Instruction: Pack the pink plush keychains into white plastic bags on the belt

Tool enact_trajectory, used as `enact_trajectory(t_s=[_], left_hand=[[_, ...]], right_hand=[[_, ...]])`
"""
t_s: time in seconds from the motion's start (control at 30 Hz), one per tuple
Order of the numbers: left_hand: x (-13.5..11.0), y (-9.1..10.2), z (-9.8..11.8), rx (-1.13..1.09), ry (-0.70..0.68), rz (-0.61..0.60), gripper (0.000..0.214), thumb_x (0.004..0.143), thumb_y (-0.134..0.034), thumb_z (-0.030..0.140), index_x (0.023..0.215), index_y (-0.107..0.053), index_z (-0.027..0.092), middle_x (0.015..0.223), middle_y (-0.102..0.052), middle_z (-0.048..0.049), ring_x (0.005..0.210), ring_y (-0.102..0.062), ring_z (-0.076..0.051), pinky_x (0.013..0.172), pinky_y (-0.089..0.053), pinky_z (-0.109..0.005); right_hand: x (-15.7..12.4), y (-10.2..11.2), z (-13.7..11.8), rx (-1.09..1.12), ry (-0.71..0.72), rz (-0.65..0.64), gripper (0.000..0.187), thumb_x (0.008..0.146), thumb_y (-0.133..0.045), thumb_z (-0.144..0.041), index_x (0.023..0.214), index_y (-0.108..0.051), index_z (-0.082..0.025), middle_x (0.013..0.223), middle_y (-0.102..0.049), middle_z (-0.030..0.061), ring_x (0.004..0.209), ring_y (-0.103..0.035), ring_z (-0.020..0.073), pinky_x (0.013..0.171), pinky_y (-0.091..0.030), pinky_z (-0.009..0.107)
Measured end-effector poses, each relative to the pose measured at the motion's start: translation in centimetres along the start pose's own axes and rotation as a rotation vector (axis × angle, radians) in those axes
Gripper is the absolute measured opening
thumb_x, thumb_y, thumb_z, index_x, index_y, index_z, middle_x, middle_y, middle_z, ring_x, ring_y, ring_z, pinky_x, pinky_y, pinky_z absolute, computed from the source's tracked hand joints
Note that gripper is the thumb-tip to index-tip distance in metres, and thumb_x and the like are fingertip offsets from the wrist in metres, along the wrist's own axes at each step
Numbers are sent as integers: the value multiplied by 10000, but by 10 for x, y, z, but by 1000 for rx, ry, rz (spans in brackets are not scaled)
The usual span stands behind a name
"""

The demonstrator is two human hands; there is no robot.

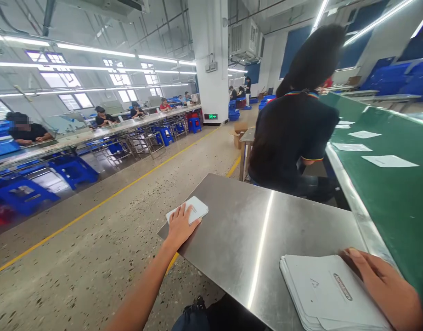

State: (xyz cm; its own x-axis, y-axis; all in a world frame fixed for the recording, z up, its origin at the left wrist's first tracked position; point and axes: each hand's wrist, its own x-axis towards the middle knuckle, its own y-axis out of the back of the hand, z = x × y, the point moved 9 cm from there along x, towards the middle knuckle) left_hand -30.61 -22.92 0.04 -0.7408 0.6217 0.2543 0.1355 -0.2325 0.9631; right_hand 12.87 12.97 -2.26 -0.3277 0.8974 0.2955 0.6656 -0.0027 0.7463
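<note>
My left hand point(181, 227) reaches to the far left corner of the metal table and lies on a small stack of white cards point(199, 208). Its fingers stretch over the top, with the thumb along the near edge. At the near right is a thicker stack of white printed sheets point(316, 285), slightly uneven, with a dark label-like mark and a triangle symbol on top. My right hand point(385, 282) is at that stack's right edge, thumb and fingers pinched together at its far corner. The fingertips there are partly hidden.
Beneath both stacks is a steel tabletop point(232, 230). A green conveyor belt point(397, 197) with several white sheets point(390, 161) runs along the right. A seated person in black point(290, 133) is just ahead. Blue stools point(73, 170) and a long workbench point(128, 125) stand left across the aisle.
</note>
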Motion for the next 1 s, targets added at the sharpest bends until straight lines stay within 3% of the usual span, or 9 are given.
enact_trajectory(t_s=[0.07, 0.17, 0.27, 0.4, 0.53, 0.63, 0.8, 0.93, 1.0], left_hand=[[-1, -1, 1, 18, 16, 12, 589, 822, -396, 534, 1309, -391, 203, 1410, -347, -120, 1274, -299, -309, 1006, -243, -471], [1, 0, 3, 53, 26, 64, 598, 808, -401, 544, 1288, -408, 186, 1372, -399, -139, 1261, -319, -322, 998, -238, -510], [9, 10, 27, 21, -81, 193, 589, 830, -374, 515, 1301, -385, 161, 1410, -343, -140, 1321, -221, -315, 1036, -175, -524], [13, 9, 97, -220, -346, 206, 473, 860, -373, 436, 1256, -445, 189, 1406, -367, -84, 1345, -203, -244, 1066, -224, -440], [6, -3, 180, -497, -573, 49, 380, 874, -366, 308, 1233, -466, 235, 1376, -417, -28, 1326, -262, -203, 1059, -275, -409], [2, -9, 229, -687, -669, -100, 365, 833, -313, 150, 1074, -562, 262, 1297, -500, 2, 1254, -381, -175, 1031, -323, -377], [21, -17, 273, -1024, -591, -256, 271, 665, -332, 61, 664, -557, 213, 893, -665, -13, 918, -594, -170, 844, -446, -317], [44, -42, 292, -1293, -371, -406, 156, 589, -366, 94, 597, -486, 195, 624, -610, 15, 634, -596, -141, 645, -464, -262], [52, -52, 300, -1339, -327, -429, 149, 565, -356, 101, 620, -454, 199, 561, -570, 37, 528, -558, -122, 558, -444, -238]], right_hand=[[-6, -1, -12, 46, -16, -85, 365, 757, -432, -562, 859, -660, -296, 972, -677, 44, 895, -606, 239, 763, -453, 369], [-13, 1, -30, 138, 6, -102, 410, 793, -396, -547, 887, -641, -231, 966, -667, 48, 921, -587, 222, 838, -426, 349], [-14, 3, -37, 166, 14, -79, 415, 823, -376, -534, 890, -635, -217, 963, -661, 49, 892, -582, 212, 810, -423, 331], [-16, 5, -35, 169, 13, -48, 412, 849, -346, -518, 880, -625, -217, 938, -653, 55, 856, -570, 208, 772, -418, 318], [-18, 5, -37, 174, 43, -35, 403, 872, -318, -495, 798, -599, -216, 850, -638, 42, 796, -555, 191, 724, -408, 299], [-18, 5, -37, 180, 39, -22, 415, 887, -289, -489, 729, -556, -212, 800, -616, 34, 752, -541, 179, 693, -397, 294], [-17, 4, -36, 177, 49, -1, 439, 898, -251, -490, 692, -518, -207, 772, -595, 32, 732, -532, 175, 682, -387, 297], [-17, 4, -34, 167, 41, 11, 437, 903, -241, -479, 698, -519, -211, 780, -598, 32, 730, -535, 176, 662, -384, 292], [-17, 5, -34, 165, 35, 22, 433, 905, -244, -474, 694, -518, -213, 766, -595, 30, 717, -533, 174, 650, -382, 288]])
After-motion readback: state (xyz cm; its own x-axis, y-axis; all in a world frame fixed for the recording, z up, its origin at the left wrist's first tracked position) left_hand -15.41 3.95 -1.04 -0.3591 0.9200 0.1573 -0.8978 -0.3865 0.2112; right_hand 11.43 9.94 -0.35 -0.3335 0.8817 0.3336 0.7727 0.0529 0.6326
